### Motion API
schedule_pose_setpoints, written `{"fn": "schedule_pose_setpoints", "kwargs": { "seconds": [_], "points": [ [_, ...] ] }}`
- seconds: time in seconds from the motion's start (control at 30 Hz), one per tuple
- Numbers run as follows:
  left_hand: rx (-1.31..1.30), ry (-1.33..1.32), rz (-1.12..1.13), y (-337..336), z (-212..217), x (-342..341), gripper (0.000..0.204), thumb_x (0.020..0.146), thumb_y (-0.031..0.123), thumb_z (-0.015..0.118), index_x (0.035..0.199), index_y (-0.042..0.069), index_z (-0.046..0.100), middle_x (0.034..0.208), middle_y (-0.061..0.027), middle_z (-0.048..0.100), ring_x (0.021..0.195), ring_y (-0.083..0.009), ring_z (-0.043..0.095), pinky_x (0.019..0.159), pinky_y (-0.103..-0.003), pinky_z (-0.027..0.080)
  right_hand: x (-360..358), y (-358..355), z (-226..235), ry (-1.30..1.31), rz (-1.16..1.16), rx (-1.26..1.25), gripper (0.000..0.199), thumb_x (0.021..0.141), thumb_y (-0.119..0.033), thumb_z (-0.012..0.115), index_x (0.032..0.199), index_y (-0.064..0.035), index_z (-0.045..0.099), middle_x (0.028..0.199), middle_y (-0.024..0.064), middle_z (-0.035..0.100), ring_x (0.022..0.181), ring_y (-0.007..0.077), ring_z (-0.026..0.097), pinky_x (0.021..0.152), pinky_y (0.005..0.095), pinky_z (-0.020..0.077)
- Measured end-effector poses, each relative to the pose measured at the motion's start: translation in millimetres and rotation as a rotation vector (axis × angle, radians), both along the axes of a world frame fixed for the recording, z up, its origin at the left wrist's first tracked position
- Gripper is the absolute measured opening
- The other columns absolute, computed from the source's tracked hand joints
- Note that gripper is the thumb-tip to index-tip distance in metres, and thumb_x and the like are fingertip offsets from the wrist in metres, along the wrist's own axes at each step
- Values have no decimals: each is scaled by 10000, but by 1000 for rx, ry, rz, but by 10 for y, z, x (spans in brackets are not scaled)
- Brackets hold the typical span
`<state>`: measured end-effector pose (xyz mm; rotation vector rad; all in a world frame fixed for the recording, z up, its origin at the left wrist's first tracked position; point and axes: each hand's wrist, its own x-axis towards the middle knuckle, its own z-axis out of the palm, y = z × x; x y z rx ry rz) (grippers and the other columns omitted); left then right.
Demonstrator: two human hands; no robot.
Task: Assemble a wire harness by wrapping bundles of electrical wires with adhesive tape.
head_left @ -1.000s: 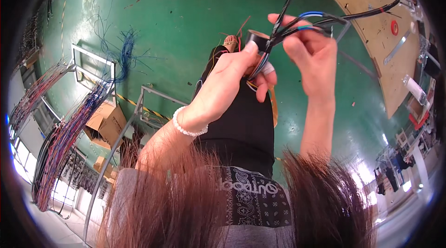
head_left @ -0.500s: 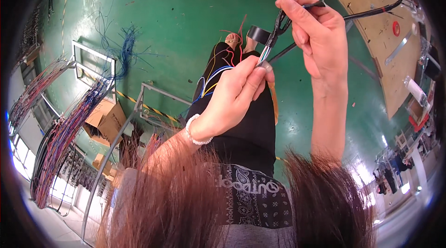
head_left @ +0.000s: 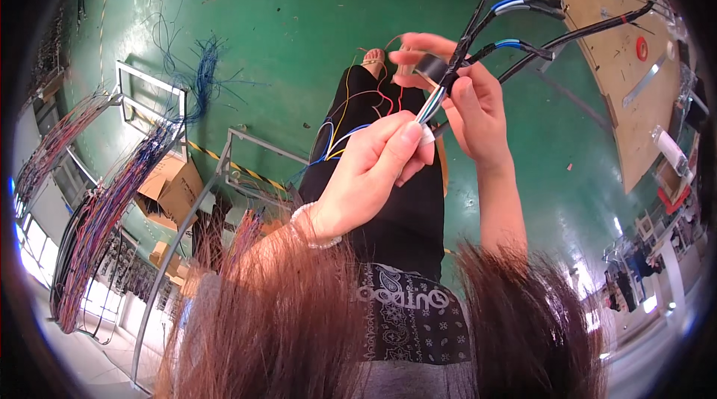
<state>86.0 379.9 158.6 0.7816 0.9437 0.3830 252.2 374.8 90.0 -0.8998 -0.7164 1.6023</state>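
My left hand (head_left: 373, 164) is closed on a bundle of thin coloured wires (head_left: 431, 106), its thumb pressed over them. Above that grip the bundle is wrapped in black tape and splits into several dark branches, two showing blue wire (head_left: 509, 4) near their ends. A roll of black tape (head_left: 432, 68) hangs against the wrapped part. My right hand (head_left: 478, 115) is around the far side of the bundle, its fingers stretched out past the roll and its thumb apart from them. Loose yellow, blue, white and red wire ends (head_left: 332, 141) trail below my left hand, over my lap.
A wooden board (head_left: 597, 40) at the right bears a red tape roll (head_left: 641, 48) and a taped cable branch reaches over it. Metal frames (head_left: 153, 107) and hanging wire bundles (head_left: 119, 227) stand at the left, beside a cardboard box (head_left: 168, 190). Blue wires (head_left: 207, 78) lie on the green floor.
My right hand has released the upper branches and moved down and left to the tape roll, its fingers spreading. The branches now fan out to the right; my left hand keeps its grip.
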Motion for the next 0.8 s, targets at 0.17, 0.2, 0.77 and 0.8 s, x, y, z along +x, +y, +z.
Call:
{"fn": "schedule_pose_setpoints", "kwargs": {
  "seconds": [0.17, 0.2, 0.77, 0.8],
  "points": [
    [153, 220, -8, -35, 36, -21, 256, 1005, 182, 451, 823, 20, 530, 670, -46, 504, 552, -147, 435, 542, -302, 384, -7, -314, 320, -406, -153, -14, 190, 906, -191, 643, 840, -25, 579, 1146, 133, 545, 880, 172, 557, 735, 279, 470],
    [151, 226, -3, -60, 9, -13, 256, 1005, 182, 451, 823, 20, 530, 670, -46, 504, 552, -147, 435, 542, -302, 384, -9, -316, 505, -558, -94, 48, 196, 884, -187, 669, 827, -20, 583, 1091, 114, 533, 842, 161, 523, 709, 285, 449],
    [542, 375, -109, -133, -114, -38, 115, 852, 101, 603, 792, 27, 538, 730, -84, 521, 719, -259, 500, 724, -361, 391, -429, -9, 225, 538, -298, -326, 212, 908, -220, 647, 966, -32, 566, 1218, 159, 535, 1072, 239, 575, 882, 383, 497],
    [581, 380, -117, -135, -101, -27, 101, 857, 74, 574, 775, 23, 544, 736, -75, 538, 720, -235, 508, 716, -345, 409, -410, -144, 191, 532, -297, -328, 212, 908, -220, 647, 966, -32, 566, 1218, 159, 535, 1072, 239, 575, 882, 383, 497]
  ]
}}
